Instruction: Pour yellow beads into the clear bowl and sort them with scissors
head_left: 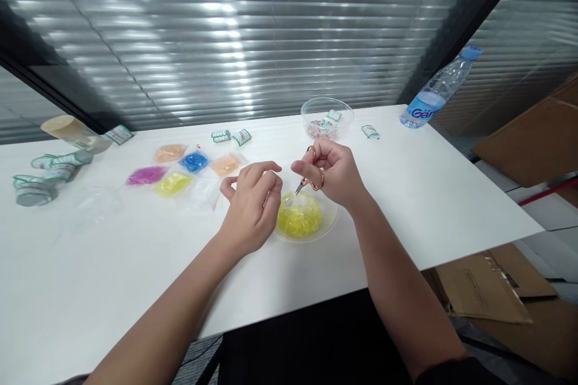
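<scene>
My right hand (332, 171) is closed on small scissors (300, 185) with copper-coloured handles, a finger and thumb at the loops. Their short blades point down and left over a clear round bowl (333, 221). A heap of yellow transparent pieces (298, 216) lies in this bowl. My left hand (253, 204) hovers at the bowl's left edge, back upward, fingers bent and apart, with nothing visible in it. Part of the bowl's left side is hidden behind that hand.
Flat bags of blue (194, 161), magenta (146, 175), yellow (172, 184) and orange pieces (226, 163) lie left. Behind is a clear bowl (308, 109) with multicoloured bits. A water bottle (424, 107) stands right; a lidded jar (76, 132) lies far left near wrapped rolls (34, 189).
</scene>
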The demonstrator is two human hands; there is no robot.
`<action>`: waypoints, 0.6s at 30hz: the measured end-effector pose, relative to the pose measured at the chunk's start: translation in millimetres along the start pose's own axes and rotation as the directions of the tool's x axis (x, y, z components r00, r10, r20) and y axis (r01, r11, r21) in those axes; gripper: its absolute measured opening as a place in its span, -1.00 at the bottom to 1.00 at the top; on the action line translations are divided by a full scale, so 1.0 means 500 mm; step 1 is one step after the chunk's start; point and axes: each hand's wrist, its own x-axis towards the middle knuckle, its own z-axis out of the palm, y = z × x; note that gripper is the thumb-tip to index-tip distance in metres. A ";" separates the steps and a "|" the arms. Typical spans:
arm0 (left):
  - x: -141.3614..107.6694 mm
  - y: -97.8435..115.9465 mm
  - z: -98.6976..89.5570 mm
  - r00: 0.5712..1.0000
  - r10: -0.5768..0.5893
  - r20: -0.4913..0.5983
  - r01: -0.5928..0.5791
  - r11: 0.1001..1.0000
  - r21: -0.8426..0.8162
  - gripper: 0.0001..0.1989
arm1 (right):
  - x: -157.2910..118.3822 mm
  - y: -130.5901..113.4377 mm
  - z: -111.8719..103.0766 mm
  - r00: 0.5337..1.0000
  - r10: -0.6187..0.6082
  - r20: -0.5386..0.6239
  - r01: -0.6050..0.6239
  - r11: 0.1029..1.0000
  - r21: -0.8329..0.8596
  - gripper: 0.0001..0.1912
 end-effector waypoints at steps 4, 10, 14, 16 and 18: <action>0.001 0.002 -0.001 0.999 -0.048 0.022 0.048 0.999 0.001 -0.69 | -0.001 0.001 0.000 0.999 0.027 0.031 -0.027 0.999 -0.017 -0.53; 0.000 0.003 -0.002 0.994 -0.104 0.039 0.105 0.994 -0.039 -0.64 | 0.000 0.005 0.002 0.997 0.071 0.036 -0.071 0.997 -0.009 -0.53; -0.002 0.003 -0.003 0.994 -0.102 0.029 0.103 0.994 -0.047 -0.73 | 0.000 0.006 0.004 0.996 0.087 0.035 -0.087 0.996 -0.008 -0.54; -0.002 0.003 -0.004 0.994 -0.106 0.032 0.108 0.993 -0.044 -0.76 | 0.001 0.007 0.005 0.994 0.099 0.044 -0.100 0.995 0.009 -0.54; -0.002 0.003 -0.003 0.993 -0.107 0.042 0.109 0.993 -0.041 -0.76 | 0.002 0.008 0.005 0.992 0.115 0.051 -0.116 0.993 0.020 -0.53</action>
